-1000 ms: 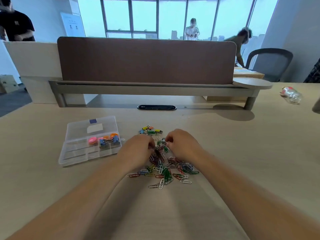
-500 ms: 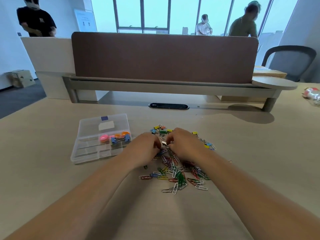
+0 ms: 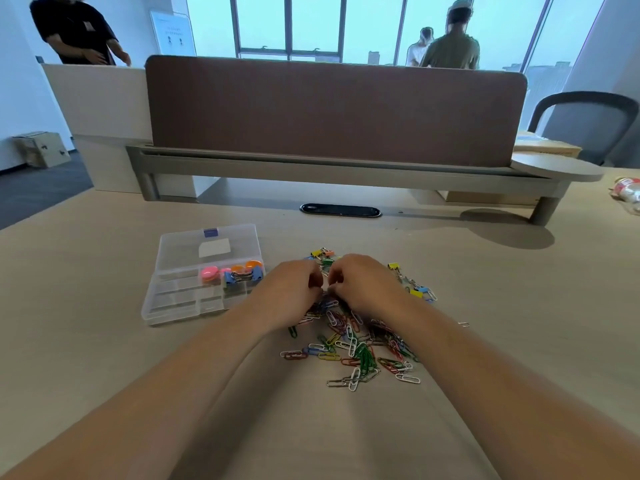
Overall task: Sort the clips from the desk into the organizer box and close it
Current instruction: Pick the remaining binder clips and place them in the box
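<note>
Pale wooden desk (image 3: 104, 341) with clips and a box on it.
Open clear organizer box (image 3: 173, 315) on the left; a heap of coloured paper clips (image 3: 363, 355) in the middle, binder clips (image 3: 417, 292) just beside it; a bottle (image 3: 628, 194) far right.

The left hand (image 3: 294, 289) and right hand (image 3: 363, 287) sat side by side at mid-frame — knuckles up, fingers curled inward, tips nearly touching; any grip was hidden.

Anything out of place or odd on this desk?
One small silver paper clip lies alone, right of the colourful paper clip pile. A crumpled clear plastic bottle lies on its side at the far right.
</note>
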{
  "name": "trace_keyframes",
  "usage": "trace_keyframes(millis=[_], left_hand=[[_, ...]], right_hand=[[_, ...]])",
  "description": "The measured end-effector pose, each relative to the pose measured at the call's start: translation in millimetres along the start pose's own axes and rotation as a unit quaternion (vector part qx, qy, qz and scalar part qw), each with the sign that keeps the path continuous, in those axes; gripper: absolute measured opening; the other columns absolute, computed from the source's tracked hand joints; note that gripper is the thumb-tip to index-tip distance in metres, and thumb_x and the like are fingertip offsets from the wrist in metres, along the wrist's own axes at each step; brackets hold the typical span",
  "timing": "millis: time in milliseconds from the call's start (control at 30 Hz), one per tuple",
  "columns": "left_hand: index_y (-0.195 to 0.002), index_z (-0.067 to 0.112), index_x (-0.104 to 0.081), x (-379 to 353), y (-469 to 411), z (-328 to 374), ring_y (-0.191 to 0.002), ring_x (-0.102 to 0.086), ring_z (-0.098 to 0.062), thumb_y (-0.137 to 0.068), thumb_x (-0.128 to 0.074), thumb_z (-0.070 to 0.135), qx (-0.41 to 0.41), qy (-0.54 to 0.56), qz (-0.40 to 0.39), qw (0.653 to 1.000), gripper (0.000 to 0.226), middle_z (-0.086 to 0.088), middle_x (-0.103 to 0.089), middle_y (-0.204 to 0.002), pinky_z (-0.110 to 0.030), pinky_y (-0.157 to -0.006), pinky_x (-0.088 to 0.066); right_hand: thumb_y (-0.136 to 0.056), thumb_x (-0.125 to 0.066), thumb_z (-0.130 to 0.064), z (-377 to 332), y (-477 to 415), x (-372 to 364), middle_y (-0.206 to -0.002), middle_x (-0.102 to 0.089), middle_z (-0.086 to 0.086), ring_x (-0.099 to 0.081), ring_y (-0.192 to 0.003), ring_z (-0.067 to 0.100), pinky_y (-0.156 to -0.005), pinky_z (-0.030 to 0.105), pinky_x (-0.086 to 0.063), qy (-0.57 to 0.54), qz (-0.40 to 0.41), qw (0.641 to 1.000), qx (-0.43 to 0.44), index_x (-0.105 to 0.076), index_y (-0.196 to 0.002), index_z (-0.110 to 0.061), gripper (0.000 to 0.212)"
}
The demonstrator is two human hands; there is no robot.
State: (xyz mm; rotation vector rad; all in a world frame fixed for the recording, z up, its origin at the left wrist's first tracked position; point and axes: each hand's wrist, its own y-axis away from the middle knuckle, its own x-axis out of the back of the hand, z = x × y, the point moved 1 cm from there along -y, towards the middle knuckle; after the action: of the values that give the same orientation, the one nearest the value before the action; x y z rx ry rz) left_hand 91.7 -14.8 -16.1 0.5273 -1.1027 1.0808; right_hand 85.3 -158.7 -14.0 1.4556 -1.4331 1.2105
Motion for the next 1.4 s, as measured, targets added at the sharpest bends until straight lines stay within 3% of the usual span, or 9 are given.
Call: trace_keyframes(millis=[167,300,433,633,867,1000,1167,1400], left_hand=[[-0.106,0.018,-0.061,1.5,-1.3,0.9,-0.092,-0.058,-0.014,-0.094,-0.056,0.02,0.013,0.027,0.033,0.999,0.014,-0.001,-0.065,-0.106,-0.028,-0.081,-0.05],[-0.118,0.017,-0.062,1.7,-6.0,4.1,-0.095,-0.058,-0.015,-0.096,-0.05,0.017,0.005,0.04,0.039,0.998,0.024,-0.002,-0.065,-0.112,-0.026,-0.08,-0.046],[-0.114,0.015,-0.066,-1.7,-17.5,10.9,-0.105,-0.058,-0.017,-0.095,-0.05,0.014,-0.007,0.034,0.019,0.999,0.024,-0.004,-0.064,-0.117,-0.026,-0.087,-0.043],[-0.104,0.017,-0.066,-13.6,-35.9,21.8,-0.1,-0.057,-0.018,-0.089,-0.056,0.011,-0.009,0.037,0.005,0.999,0.019,-0.003,-0.064,-0.111,-0.031,-0.085,-0.048],[-0.106,0.02,-0.068,-20.1,-44.9,23.1,-0.11,-0.057,-0.018,-0.091,-0.053,0.009,0.003,0.024,0.018,1.0,0.024,-0.003,-0.063,-0.122,-0.027,-0.089,-0.043],[-0.101,0.019,-0.071,-17.5,-46.1,17.9,-0.112,-0.057,-0.018,-0.093,-0.052,0.009,0.014,0.017,0.023,0.999,0.023,-0.002,-0.064,-0.123,-0.029,-0.093,-0.042],[-0.106,0.017,-0.07,-16.2,-50.6,13.7,-0.106,-0.058,-0.017,-0.096,-0.048,0.012,0.02,0.011,0.031,0.999,0.025,-0.003,-0.065,-0.118,-0.027,-0.088,-0.041],[-0.104,0.017,-0.069,-10.7,-65.0,11.6,-0.1,-0.058,-0.017,-0.091,-0.048,0.006,0.023,0.017,0.023,0.999,0.027,-0.004,-0.065,-0.113,-0.03,-0.088,-0.048]], right_hand=[[-0.092,-0.064,-0.028,5.7,0.2,3.8,-0.091,-0.062,-0.002,-0.057,-0.083,0.016,-0.073,0.03,-0.046,-0.048,0.019,0.998,-0.019,-0.063,-0.092,-0.018,0.011],[-0.09,-0.064,-0.019,24.7,0.7,15.7,-0.097,-0.065,0.0,-0.059,-0.085,0.016,-0.075,0.029,-0.049,-0.092,0.067,0.992,-0.054,-0.064,-0.098,-0.017,0.008],[-0.091,-0.055,-0.007,42.2,2.6,25.5,-0.105,-0.067,0.001,-0.063,-0.089,0.016,-0.075,0.026,-0.046,-0.107,0.057,0.99,-0.075,-0.069,-0.109,-0.016,0.024],[-0.089,-0.049,-0.003,53.9,-1.3,25.5,-0.1,-0.067,0.003,-0.056,-0.078,0.014,-0.068,0.026,-0.04,-0.06,0.017,0.994,-0.084,-0.069,-0.088,-0.018,0.025],[-0.093,-0.059,-0.014,56.2,-11.3,17.2,-0.113,-0.069,0.003,-0.061,-0.095,0.016,-0.082,0.026,-0.048,-0.045,0.017,0.997,-0.06,-0.072,-0.11,-0.016,0.022],[-0.089,-0.069,-0.026,50.7,-18.8,11.4,-0.115,-0.068,0.005,-0.062,-0.099,0.019,-0.084,0.027,-0.047,-0.021,0.014,0.999,-0.027,-0.07,-0.117,-0.014,0.031],[-0.089,-0.068,-0.023,46.0,-24.2,6.5,-0.106,-0.07,0.005,-0.063,-0.088,0.019,-0.075,0.026,-0.045,0.004,0.009,1.0,0.0,-0.073,-0.11,-0.013,0.023],[-0.092,-0.064,-0.023,50.4,-35.2,7.2,-0.102,-0.068,0.004,-0.061,-0.091,0.019,-0.078,0.03,-0.048,0.007,0.027,1.0,-0.005,-0.072,-0.102,-0.014,0.016]])
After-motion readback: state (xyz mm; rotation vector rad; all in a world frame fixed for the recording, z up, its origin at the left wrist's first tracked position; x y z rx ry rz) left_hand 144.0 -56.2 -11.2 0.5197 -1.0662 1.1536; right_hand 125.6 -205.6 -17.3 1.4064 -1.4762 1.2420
